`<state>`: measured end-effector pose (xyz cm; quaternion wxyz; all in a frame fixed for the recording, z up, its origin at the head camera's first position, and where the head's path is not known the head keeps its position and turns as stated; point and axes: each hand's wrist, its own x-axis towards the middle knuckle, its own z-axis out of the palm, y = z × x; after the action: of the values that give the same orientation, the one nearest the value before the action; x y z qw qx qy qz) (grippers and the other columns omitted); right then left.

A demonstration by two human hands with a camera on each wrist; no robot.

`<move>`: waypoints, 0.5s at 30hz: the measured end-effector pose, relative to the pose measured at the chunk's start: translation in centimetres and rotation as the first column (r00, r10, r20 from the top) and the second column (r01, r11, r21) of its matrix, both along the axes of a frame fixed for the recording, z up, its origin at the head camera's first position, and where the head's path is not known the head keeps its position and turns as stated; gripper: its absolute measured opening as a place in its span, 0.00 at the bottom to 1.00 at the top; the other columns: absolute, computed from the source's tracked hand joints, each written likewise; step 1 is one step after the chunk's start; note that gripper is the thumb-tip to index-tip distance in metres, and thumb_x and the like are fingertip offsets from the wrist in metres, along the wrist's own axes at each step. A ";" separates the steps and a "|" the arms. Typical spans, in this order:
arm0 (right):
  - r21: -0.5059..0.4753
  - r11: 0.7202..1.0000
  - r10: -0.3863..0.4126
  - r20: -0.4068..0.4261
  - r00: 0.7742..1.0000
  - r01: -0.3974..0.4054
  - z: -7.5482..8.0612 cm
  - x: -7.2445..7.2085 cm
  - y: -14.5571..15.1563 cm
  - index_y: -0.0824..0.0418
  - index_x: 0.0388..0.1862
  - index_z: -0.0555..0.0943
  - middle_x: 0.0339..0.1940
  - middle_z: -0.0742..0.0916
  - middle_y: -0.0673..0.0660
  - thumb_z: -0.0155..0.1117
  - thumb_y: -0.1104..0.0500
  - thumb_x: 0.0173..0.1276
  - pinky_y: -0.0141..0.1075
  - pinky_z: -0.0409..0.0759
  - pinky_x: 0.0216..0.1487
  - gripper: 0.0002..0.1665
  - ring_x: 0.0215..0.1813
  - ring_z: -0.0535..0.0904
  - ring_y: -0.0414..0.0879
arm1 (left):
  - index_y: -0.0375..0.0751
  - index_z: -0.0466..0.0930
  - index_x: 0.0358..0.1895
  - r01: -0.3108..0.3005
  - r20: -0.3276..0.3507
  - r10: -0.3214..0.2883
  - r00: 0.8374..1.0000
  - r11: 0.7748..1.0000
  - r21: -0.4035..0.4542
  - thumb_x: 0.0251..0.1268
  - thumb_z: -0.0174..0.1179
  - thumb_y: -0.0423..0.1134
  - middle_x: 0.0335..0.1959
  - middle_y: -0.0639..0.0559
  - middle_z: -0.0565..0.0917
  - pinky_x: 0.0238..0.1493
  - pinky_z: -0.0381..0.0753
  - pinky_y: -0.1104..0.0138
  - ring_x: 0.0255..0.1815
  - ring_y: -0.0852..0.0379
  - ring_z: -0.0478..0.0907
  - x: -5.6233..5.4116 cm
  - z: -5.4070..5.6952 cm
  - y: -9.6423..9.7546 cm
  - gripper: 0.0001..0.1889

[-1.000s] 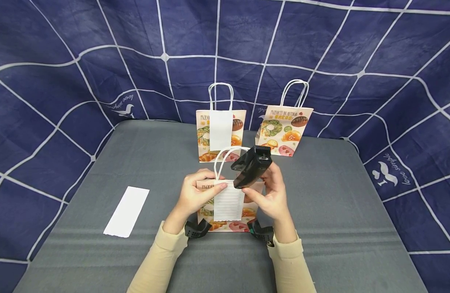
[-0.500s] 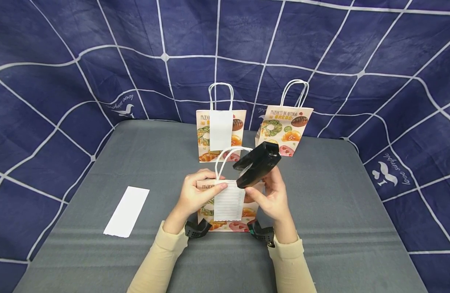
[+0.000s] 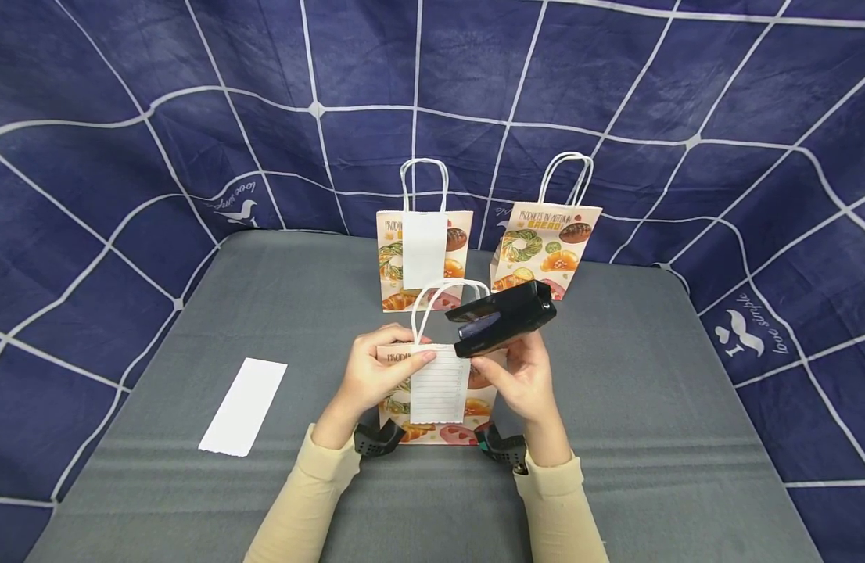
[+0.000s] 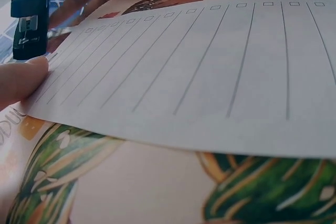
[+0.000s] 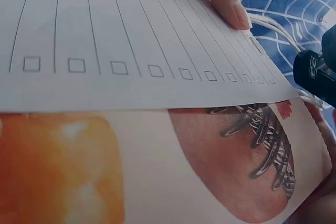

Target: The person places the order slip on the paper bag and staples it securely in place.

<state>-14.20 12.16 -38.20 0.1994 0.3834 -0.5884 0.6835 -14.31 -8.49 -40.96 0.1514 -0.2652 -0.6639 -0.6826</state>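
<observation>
A paper gift bag with bread prints and white twisted handles stands upright in front of me. A lined checklist sheet lies against its front at the top edge. My left hand pinches the sheet and bag rim, thumb in front and fingers behind. My right hand holds a black stapler above the rim's right part, its jaws apart and pointing left. In the right wrist view, the sheet shows a small staple-like line near its top edge, beside the left thumb.
Two similar bags stand behind: one bag carries a blank white sheet, the other bag shows only its print. A loose white paper strip lies on the grey table at left. A blue checked cloth hangs behind.
The stapler has swung from a steep tilt to a flatter one, its back end moving right and its jaws coming away from the sheet. My left hand has stayed in place.
</observation>
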 end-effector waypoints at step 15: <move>-0.016 0.994 -0.101 0.245 0.964 0.108 0.3 -0.3 0.7 0.79 0.58 0.66 0.47 0.80 0.56 0.55 0.79 0.61 0.33 0.77 0.48 0.25 0.45 0.79 0.44 | 0.24 0.80 0.31 0.017 -0.014 -0.017 1.000 1.000 0.024 0.44 0.64 0.14 0.29 0.38 0.82 0.28 0.78 0.72 0.30 0.62 0.81 0.2 0.5 0.3 0.09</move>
<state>-14.49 12.84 -37.94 0.1667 0.2621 -0.6178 0.7223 -14.09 -8.17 -40.49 0.1534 -0.2735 -0.6523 -0.6900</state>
